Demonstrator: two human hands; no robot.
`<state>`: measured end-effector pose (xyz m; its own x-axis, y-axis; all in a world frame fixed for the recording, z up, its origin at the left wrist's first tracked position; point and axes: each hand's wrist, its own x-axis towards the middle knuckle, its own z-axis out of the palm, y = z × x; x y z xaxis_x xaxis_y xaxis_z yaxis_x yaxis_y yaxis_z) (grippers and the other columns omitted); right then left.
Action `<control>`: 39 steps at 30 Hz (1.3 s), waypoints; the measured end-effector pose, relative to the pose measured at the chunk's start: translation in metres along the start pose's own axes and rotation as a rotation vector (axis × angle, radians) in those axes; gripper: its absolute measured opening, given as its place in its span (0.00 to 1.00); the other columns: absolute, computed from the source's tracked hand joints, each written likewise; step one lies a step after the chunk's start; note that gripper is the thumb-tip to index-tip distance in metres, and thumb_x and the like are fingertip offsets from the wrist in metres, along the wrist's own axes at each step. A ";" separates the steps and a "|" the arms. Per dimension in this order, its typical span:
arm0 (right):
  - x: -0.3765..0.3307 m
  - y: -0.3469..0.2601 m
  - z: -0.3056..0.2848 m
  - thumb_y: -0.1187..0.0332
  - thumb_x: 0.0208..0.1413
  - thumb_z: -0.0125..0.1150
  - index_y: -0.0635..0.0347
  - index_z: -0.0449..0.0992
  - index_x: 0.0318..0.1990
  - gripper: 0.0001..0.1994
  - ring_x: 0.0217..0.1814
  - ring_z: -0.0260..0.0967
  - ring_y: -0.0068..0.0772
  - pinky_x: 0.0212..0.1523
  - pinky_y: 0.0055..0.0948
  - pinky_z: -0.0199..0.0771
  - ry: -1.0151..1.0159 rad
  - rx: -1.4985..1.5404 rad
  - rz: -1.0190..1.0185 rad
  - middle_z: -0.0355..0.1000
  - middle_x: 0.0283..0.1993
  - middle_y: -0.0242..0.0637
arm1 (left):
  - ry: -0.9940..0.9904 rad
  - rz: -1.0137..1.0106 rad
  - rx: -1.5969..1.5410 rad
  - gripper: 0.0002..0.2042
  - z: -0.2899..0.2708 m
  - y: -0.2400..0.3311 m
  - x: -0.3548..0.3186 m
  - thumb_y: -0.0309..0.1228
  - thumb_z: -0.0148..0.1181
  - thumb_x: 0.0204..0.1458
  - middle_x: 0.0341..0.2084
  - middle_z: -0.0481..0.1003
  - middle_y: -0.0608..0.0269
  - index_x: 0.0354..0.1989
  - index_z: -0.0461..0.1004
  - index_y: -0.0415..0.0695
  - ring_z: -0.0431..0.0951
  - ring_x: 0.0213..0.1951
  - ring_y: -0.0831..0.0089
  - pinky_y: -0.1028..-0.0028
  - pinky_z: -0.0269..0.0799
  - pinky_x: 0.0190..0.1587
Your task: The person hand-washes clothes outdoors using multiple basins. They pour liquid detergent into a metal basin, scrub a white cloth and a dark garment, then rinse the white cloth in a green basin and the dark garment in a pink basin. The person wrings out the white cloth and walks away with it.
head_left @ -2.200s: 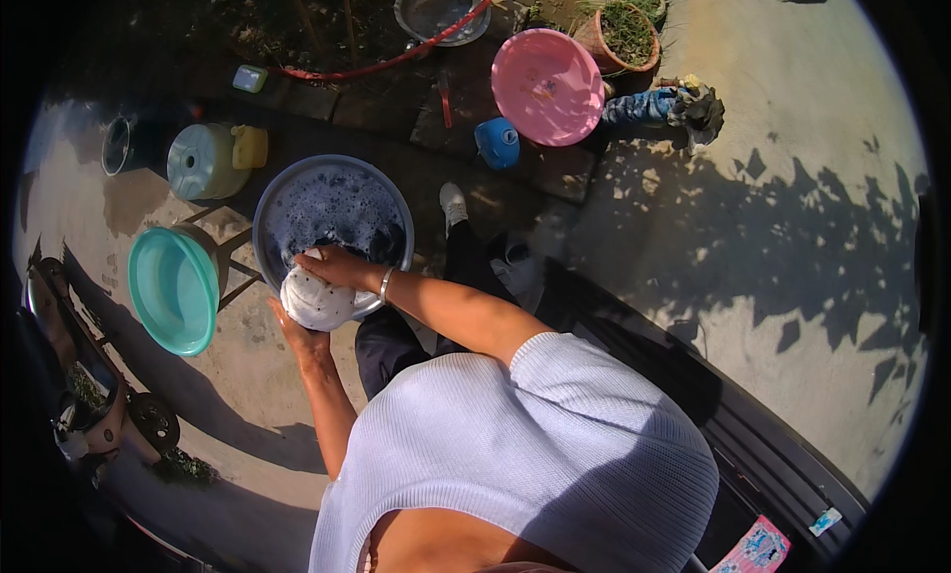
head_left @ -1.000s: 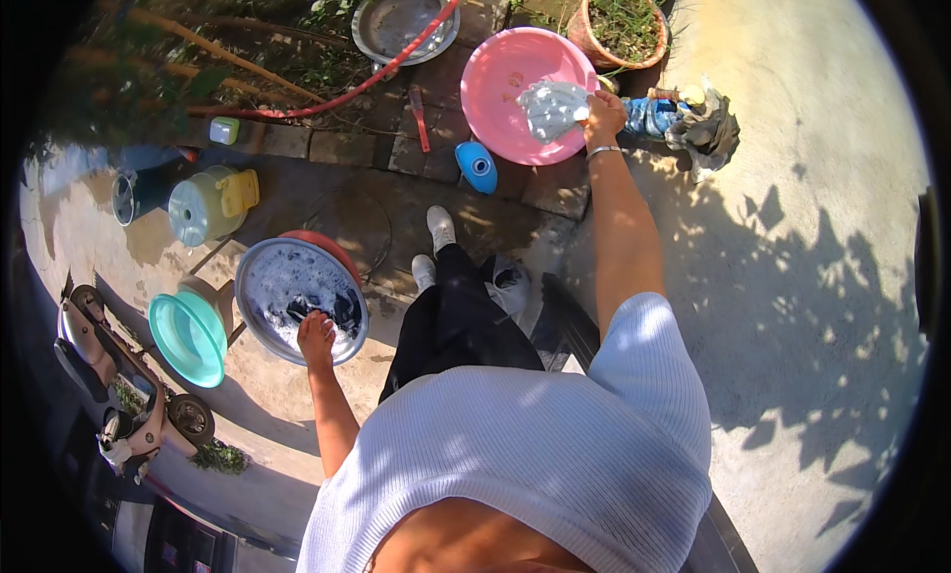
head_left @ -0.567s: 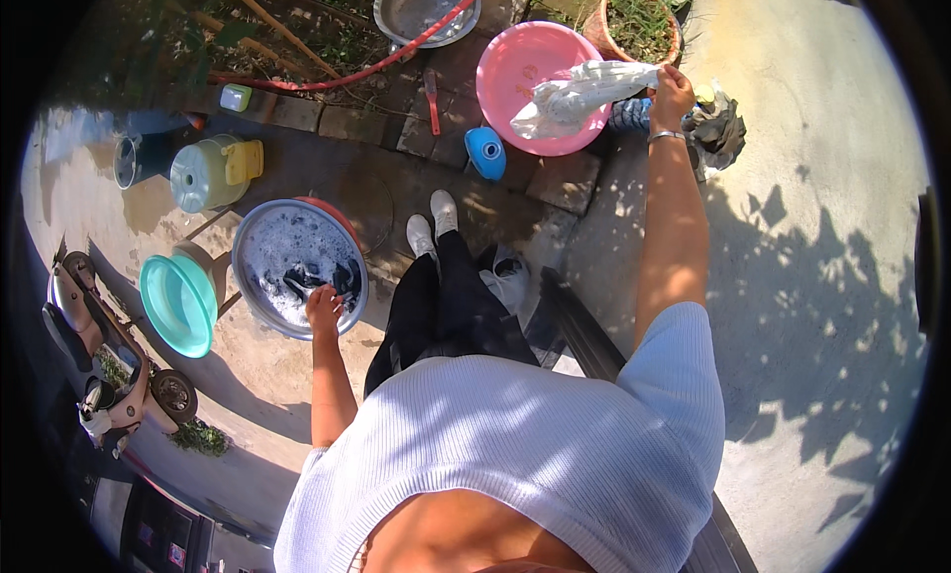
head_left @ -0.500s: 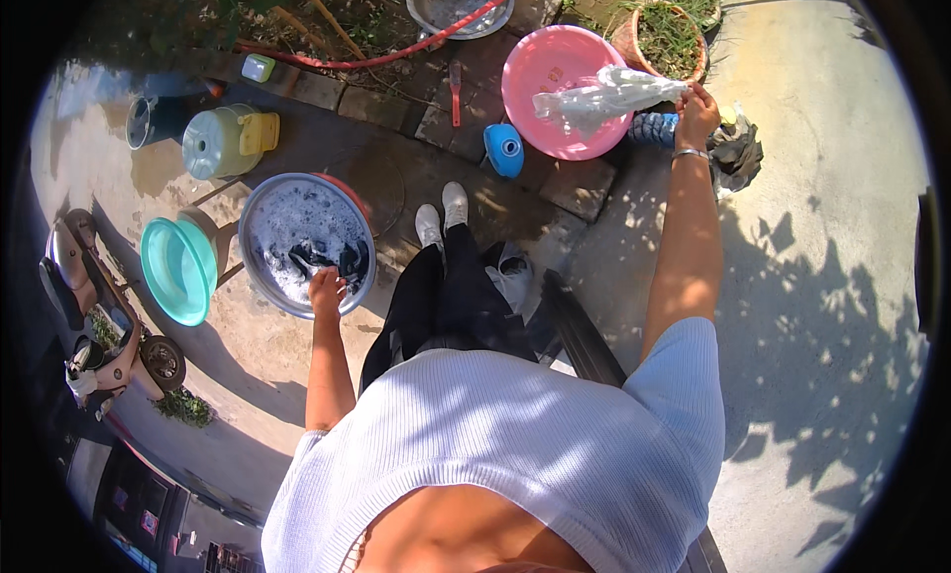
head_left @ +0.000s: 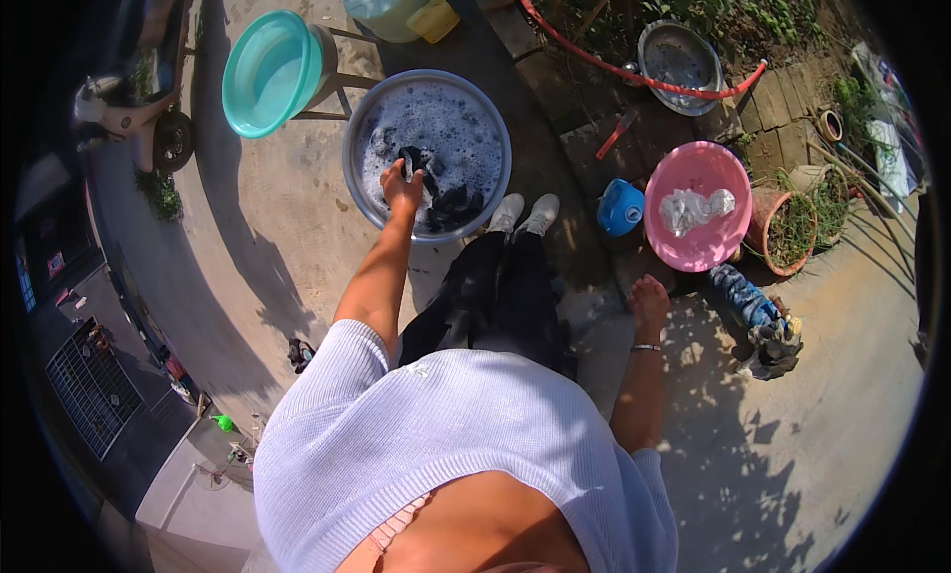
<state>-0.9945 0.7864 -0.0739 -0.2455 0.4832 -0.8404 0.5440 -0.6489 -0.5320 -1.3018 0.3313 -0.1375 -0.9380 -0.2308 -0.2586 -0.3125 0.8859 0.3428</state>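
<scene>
My left hand [head_left: 401, 189] is over the near side of a grey metal basin [head_left: 501, 112] of foamy water, its fingers closed on a dark garment [head_left: 410, 161]. More dark cloth [head_left: 454, 205] floats among the suds beside it. My right hand [head_left: 649, 302] hangs over the ground at the right, its fingers loosely apart with nothing in them. Beyond it, a wet whitish cloth [head_left: 696, 211] lies crumpled in a pink basin [head_left: 733, 167]. A blue jug-like container [head_left: 621, 208] stands just left of that basin.
A turquoise basin [head_left: 238, 88] and a pale plastic jug [head_left: 386, 6] stand at the upper left. A red hose [head_left: 594, 60] crosses near a metal bowl [head_left: 649, 53]. Right of the pink basin are a plant pot [head_left: 775, 234] and dark bags [head_left: 773, 350]. A scooter [head_left: 139, 117] is far left.
My right hand has let go of the whitish cloth, now in the pink basin, and drawn back empty. My left hand has reached further into the grey basin. The view has turned left.
</scene>
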 end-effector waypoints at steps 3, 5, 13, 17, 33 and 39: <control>-0.028 0.014 0.059 0.68 0.55 0.58 0.59 0.70 0.48 0.14 0.32 0.71 0.22 0.26 0.20 0.72 -0.117 -0.120 0.030 0.73 0.34 0.30 | 0.045 0.000 0.152 0.29 0.000 0.056 0.016 0.39 0.68 0.39 0.47 0.70 0.49 0.51 0.69 0.42 0.63 0.56 0.53 0.64 0.61 0.56; -0.037 0.011 0.098 0.69 0.55 0.58 0.60 0.71 0.46 0.12 0.32 0.72 0.21 0.26 0.20 0.72 -0.172 -0.252 -0.022 0.73 0.33 0.30 | -0.134 0.060 0.325 0.32 0.004 0.061 0.028 0.38 0.68 0.39 0.50 0.68 0.47 0.54 0.66 0.42 0.62 0.58 0.55 0.64 0.60 0.57; -0.064 -0.032 0.220 0.71 0.52 0.60 0.65 0.75 0.39 0.09 0.31 0.71 0.19 0.29 0.21 0.71 -0.461 -0.537 -0.269 0.73 0.31 0.31 | -0.438 -0.345 -1.084 0.14 -0.031 0.045 0.028 0.31 0.69 0.41 0.30 0.75 0.67 0.33 0.74 0.40 0.72 0.35 0.77 0.76 0.67 0.42; -0.067 -0.031 0.257 0.71 0.50 0.61 0.64 0.76 0.39 0.09 0.32 0.72 0.24 0.34 0.26 0.73 -0.673 -0.685 -0.399 0.74 0.30 0.35 | -0.322 -0.187 -1.084 0.09 -0.087 0.034 -0.013 0.30 0.68 0.43 0.23 0.66 0.76 0.26 0.72 0.44 0.63 0.28 0.84 0.81 0.60 0.34; 0.012 0.007 0.440 0.54 0.44 0.67 0.63 0.69 0.52 0.30 0.52 0.67 0.55 0.50 0.42 0.70 -0.507 -1.072 -0.880 0.67 0.51 0.56 | 0.149 0.106 -0.507 0.12 -0.080 -0.031 0.030 0.29 0.62 0.47 0.45 0.73 0.54 0.38 0.72 0.39 0.73 0.45 0.62 0.68 0.67 0.48; -0.009 0.067 0.503 0.58 0.37 0.71 0.64 0.66 0.54 0.35 0.52 0.63 0.65 0.50 0.47 0.68 -0.157 -1.178 -0.859 0.60 0.55 0.66 | -0.501 -0.466 -0.963 0.35 -0.049 0.003 0.057 0.45 0.61 0.50 0.48 0.69 0.57 0.61 0.53 0.42 0.72 0.46 0.63 0.61 0.70 0.46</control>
<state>-1.3593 0.4424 -0.1538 -0.8661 0.3474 -0.3594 0.4965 0.6806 -0.5388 -1.3629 0.3009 -0.1072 -0.6073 -0.0782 -0.7906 -0.7943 0.0395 0.6062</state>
